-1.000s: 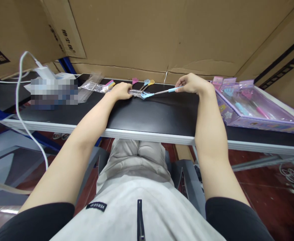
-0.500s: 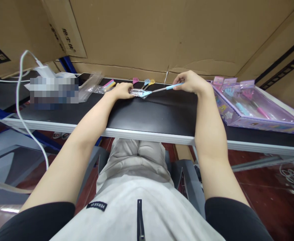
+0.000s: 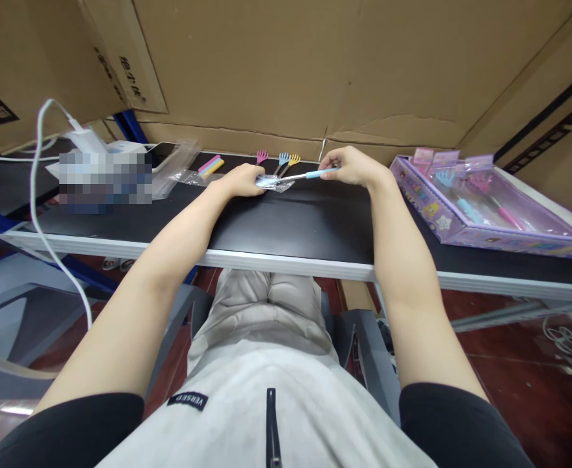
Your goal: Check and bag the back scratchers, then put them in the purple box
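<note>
We are sitting at a long black desk point(image 3: 305, 224), its silver metal edge point(image 3: 290, 258) running beneath our forearms and its surface stretching between them. A purple printed cardboard box point(image 3: 500, 240) is standing just right of our right forearm. Our right grip point(image 3: 349, 164) is pinching the pale-blue handle of a slim metal-shafted rake point(image 3: 293, 177); our left grip point(image 3: 244, 180) is clasping a clear crinkled plastic sleeve point(image 3: 282, 186), which is enclosing the rake's blue head. Pink, blue and yellow claw heads point(image 3: 284, 158) are showing just behind.

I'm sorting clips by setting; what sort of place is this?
Probably a makeshift indoor workstation: a black table, cardboard panels behind it, and a purple box holding claw-headed sticks.
</note>
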A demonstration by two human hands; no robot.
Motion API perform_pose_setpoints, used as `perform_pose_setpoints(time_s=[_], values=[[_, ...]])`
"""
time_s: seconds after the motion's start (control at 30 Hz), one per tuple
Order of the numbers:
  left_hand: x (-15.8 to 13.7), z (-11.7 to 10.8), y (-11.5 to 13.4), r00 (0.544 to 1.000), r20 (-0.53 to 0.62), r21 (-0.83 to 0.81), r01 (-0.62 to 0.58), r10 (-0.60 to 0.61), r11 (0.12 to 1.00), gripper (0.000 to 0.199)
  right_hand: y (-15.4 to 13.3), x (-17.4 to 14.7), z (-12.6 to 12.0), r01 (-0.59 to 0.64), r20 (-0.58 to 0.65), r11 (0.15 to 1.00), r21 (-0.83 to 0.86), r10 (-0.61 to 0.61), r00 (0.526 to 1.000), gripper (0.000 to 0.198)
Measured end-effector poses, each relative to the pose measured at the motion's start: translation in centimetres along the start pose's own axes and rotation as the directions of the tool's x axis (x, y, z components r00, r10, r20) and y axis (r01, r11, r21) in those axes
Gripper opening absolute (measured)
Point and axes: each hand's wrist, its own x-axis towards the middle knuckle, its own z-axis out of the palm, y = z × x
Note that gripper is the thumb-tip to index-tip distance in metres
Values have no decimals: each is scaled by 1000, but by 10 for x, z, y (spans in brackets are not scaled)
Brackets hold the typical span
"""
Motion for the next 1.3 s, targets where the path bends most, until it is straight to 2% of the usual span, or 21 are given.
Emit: perform_pose_setpoints(time_s=[0.17, 0.37, 0.47, 0.63, 0.77, 0.97, 1.1, 1.2, 1.3], values=[[-1, -4, 12, 1000, 13, 39, -12, 11, 999, 35, -13, 2, 11, 43, 34, 997, 60, -46, 998, 31], [0, -6, 24, 999, -46, 36, -13, 15, 999, 31, -42, 10, 46, 208, -65, 930, 302, -198, 978, 36], [1, -7, 24, 998, -55, 14, -14, 15, 1000, 28, -43, 14, 54, 247, -74, 900, 359, -237, 969, 37], [1, -9, 16, 997, -72, 40, -4, 7, 999, 30, -29, 15, 44, 196, -52, 937, 288, -189, 981, 32], [1, -12, 19, 998, -66, 81, -13, 19, 997, 31, -33, 8, 38, 116, 9, 970, 213, -121, 993, 41], [7, -13, 32, 985, -73, 45, -155, 158, 987, 30, -53, -4, 34, 105, 65, 984, 142, -115, 991, 40], [25, -6, 30, 949, -127, 94, -280, 290, 955, 31, -53, -7, 28, 125, 62, 992, 22, -127, 990, 33], [45, 2, 30, 879, -214, 143, -404, 427, 903, 32, -49, -8, 24, 179, 72, 981, -72, -174, 982, 27], [63, 11, 41, 821, -286, 170, -463, 493, 870, 31, -46, -10, 20, 176, 84, 974, -145, -165, 983, 22]])
